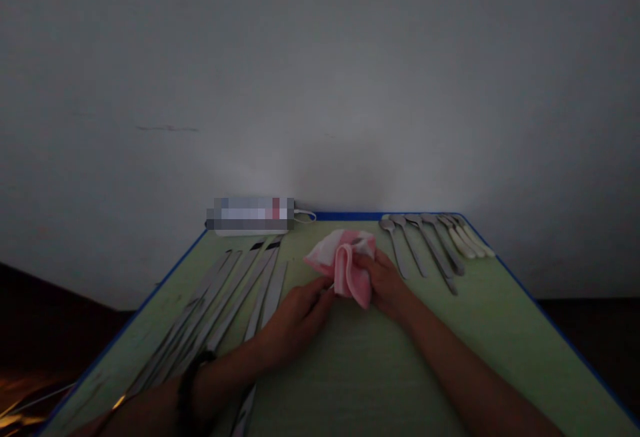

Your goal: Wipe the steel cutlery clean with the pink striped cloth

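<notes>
Pinched metal utensil (329,288) in left hand (301,316), mid-frame | clamped pink cloth (345,267) over its end with right hand (389,285) | faced spoons (399,244) right of center

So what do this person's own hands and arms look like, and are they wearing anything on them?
Both the left hand and the right hand are gloveless, with bare forearms. A thick black band, rounded like a bracelet, circles the left wrist; the right wrist has none. The dim picture hides the band's material.
</notes>
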`<act>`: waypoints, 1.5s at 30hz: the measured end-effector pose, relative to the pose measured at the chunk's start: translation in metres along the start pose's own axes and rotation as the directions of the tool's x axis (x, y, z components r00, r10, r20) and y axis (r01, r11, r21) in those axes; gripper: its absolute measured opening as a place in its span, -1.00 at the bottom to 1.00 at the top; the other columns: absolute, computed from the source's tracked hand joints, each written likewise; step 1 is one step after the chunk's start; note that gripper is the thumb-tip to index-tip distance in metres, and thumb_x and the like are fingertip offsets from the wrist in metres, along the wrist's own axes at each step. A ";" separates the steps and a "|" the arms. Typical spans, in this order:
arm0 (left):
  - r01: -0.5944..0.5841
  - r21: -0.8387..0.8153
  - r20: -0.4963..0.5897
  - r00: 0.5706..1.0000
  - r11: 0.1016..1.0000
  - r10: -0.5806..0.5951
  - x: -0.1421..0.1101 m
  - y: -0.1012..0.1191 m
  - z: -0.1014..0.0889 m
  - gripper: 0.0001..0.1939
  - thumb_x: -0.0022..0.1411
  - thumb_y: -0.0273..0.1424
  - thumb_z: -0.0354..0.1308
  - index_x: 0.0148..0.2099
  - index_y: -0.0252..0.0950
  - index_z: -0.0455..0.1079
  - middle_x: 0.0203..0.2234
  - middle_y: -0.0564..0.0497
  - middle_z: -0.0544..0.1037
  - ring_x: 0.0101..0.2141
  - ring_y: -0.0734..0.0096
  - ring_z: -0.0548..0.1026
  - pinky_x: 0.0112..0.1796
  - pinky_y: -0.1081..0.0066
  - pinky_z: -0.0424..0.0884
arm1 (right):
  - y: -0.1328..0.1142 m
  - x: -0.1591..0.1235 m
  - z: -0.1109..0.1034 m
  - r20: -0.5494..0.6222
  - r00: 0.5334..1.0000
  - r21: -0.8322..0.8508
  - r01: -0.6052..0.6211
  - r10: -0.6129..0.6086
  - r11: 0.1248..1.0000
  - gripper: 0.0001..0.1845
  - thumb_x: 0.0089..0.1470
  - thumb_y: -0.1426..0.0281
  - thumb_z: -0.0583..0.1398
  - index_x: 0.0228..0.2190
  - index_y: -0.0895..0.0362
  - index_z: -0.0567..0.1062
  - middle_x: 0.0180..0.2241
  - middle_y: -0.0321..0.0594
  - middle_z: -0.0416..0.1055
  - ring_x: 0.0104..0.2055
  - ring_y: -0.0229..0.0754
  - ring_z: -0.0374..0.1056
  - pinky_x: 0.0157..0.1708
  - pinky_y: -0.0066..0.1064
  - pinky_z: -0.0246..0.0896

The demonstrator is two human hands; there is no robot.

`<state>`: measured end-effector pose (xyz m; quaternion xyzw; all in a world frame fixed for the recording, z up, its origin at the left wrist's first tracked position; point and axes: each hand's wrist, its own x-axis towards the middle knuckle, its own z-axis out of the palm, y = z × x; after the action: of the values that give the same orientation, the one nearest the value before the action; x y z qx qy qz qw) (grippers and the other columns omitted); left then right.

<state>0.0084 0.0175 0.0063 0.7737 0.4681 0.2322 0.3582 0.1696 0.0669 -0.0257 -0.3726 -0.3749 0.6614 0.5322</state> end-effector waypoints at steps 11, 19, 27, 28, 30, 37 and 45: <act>0.009 0.131 0.076 0.997 0.991 -0.019 0.000 0.003 0.002 -0.70 0.31 -0.31 -0.19 -0.09 -0.31 0.30 -0.54 0.04 0.46 -0.56 0.42 0.40 -0.49 0.48 0.27 | -0.001 -0.002 0.007 -0.022 0.982 -0.186 0.180 -0.187 0.966 -0.67 -0.02 0.13 0.16 -0.30 0.10 0.45 -0.37 -0.25 0.47 -0.29 -0.18 0.36 -0.32 -0.42 0.22; 0.064 -0.140 -0.036 0.997 0.988 -0.070 0.000 -0.006 0.002 -0.68 0.32 -0.25 -0.19 -0.18 -0.33 0.32 -0.63 0.15 0.26 -0.60 0.51 0.26 -0.57 0.55 0.18 | -0.007 -0.001 0.002 -0.023 0.977 -0.343 0.192 -0.212 0.919 -0.58 0.04 0.08 0.06 -0.28 0.13 0.48 -0.39 -0.24 0.46 -0.29 -0.18 0.35 -0.29 -0.41 0.19; 0.075 -0.071 -0.052 0.996 0.995 -0.078 0.004 -0.003 0.002 -0.67 0.30 -0.25 -0.17 -0.23 -0.31 0.35 -0.61 0.12 0.32 -0.59 0.49 0.29 -0.56 0.54 0.19 | -0.006 0.000 0.000 0.018 0.990 -0.199 0.143 -0.142 0.970 -0.64 -0.12 0.17 0.24 -0.28 0.12 0.47 -0.34 -0.22 0.48 -0.31 -0.16 0.38 -0.27 -0.35 0.25; 0.076 -0.043 -0.031 0.997 0.996 -0.077 0.004 -0.002 0.001 -0.67 0.30 -0.25 -0.17 -0.24 -0.31 0.36 -0.64 0.13 0.30 -0.60 0.50 0.28 -0.57 0.55 0.17 | -0.004 0.001 0.000 -0.006 0.991 -0.147 0.133 -0.136 0.980 -0.63 -0.13 0.16 0.24 -0.28 0.11 0.46 -0.34 -0.22 0.49 -0.30 -0.16 0.38 -0.28 -0.36 0.26; 0.053 0.007 0.029 0.998 0.999 -0.053 0.003 0.000 -0.001 -0.64 0.31 -0.25 -0.19 -0.30 -0.30 0.37 -0.68 0.15 0.28 -0.62 0.50 0.28 -0.57 0.55 0.16 | -0.002 0.003 -0.002 -0.075 0.987 -0.052 0.138 -0.141 0.989 -0.61 -0.12 0.13 0.22 -0.26 0.10 0.44 -0.31 -0.21 0.49 -0.29 -0.16 0.39 -0.30 -0.37 0.26; -0.043 0.064 0.163 0.986 0.997 0.032 -0.001 0.002 -0.002 -0.59 0.36 -0.30 -0.28 -0.42 -0.28 0.27 -0.64 0.12 0.38 -0.59 0.52 0.33 -0.48 0.54 0.22 | -0.005 0.006 -0.003 -0.236 0.963 -0.009 0.130 -0.128 0.991 -0.53 -0.11 0.03 0.18 -0.26 0.12 0.45 -0.33 -0.18 0.49 -0.34 -0.15 0.39 -0.40 -0.37 0.25; -0.021 0.077 0.106 0.994 0.997 0.013 0.007 -0.006 0.002 -0.66 0.33 -0.35 -0.27 -0.45 -0.26 0.18 -0.64 0.11 0.36 -0.59 0.49 0.32 -0.47 0.50 0.23 | 0.004 -0.021 0.025 -0.216 0.965 -0.344 0.065 -0.147 0.937 -0.51 -0.05 -0.01 0.10 -0.47 0.19 0.48 -0.53 -0.21 0.43 -0.46 -0.19 0.31 -0.49 -0.42 0.16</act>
<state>0.0095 0.0247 0.0006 0.8023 0.4506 0.1758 0.3498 0.1490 0.0432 -0.0166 -0.5132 -0.4348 0.5088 0.5373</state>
